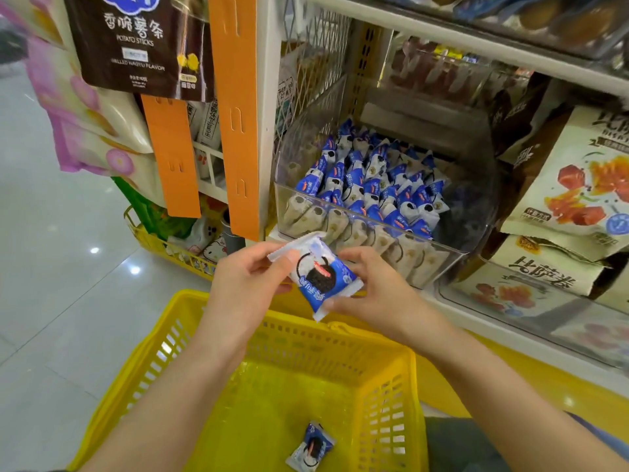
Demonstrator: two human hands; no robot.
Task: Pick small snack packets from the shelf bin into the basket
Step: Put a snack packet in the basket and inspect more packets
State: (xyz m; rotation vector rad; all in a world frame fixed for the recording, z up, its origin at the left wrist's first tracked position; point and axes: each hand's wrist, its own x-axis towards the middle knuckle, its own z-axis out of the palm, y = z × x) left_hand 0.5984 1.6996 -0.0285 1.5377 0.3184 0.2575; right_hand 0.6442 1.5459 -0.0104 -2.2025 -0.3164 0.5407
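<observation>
Both grips pinch one blue-and-white snack packet (323, 274) between them. The left grip (252, 277) holds its white sealed end at 10 o'clock, and the right grip (377, 294) holds its blue end at 4 o'clock. It hangs over the far rim of the yellow basket (384, 386). A second packet (311, 446) lies on the basket floor, at 6 o'clock from the held one. At 1 o'clock the clear shelf bin (476, 185) holds many more packets (374, 185).

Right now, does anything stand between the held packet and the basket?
Nothing visible does. The left hand and right hand pinch the blue packet over the open basket's far rim; a second packet lies inside.
</observation>
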